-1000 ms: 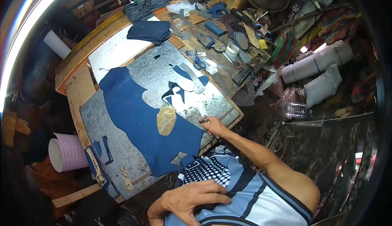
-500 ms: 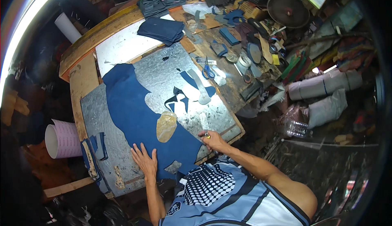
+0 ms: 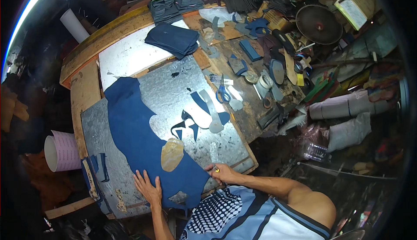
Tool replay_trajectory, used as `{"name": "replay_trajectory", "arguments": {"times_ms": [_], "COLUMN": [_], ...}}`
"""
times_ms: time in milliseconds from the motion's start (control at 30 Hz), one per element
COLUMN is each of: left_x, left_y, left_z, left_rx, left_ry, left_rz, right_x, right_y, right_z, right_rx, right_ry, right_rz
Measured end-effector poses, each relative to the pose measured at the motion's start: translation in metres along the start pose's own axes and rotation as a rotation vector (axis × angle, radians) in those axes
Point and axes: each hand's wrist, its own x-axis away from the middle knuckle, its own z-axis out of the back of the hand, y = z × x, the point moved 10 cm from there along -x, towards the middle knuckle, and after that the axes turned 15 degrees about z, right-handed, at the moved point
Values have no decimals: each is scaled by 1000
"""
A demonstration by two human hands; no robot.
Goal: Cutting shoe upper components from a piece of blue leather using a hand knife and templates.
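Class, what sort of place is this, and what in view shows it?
Probably a small leather or fabric cutting workshop: a large, notched blue sheet lies on the grey worktop, with a flat tan piece on it, and scissors lie nearby.

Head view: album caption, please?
Blue sheet bearing a tan piece, left hand at one edge, right hand at another.

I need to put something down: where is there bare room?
Mostly bare: the upper grey metal surface between the large blue sheet and blue-handled scissors, and the white board left of the dark blue stacked sheets. Crowded: the brown wooden tabletop.
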Motion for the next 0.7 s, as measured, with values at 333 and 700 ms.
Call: {"name": "replay_trajectory", "arguments": {"times_ms": [333, 700], "left_x": [1, -2], "left_y": [-10, -7], "left_z": [-9, -6], "left_rx": [-18, -37], "left_ry": [10, -32], "left_rz": [6, 4], "right_x": [-6, -1], "right_y": [20, 11], "right_z": [-1, -6], "right_rx": [13, -51], "right_ry": [-166, -140], "right_rz": [-104, -143]}}
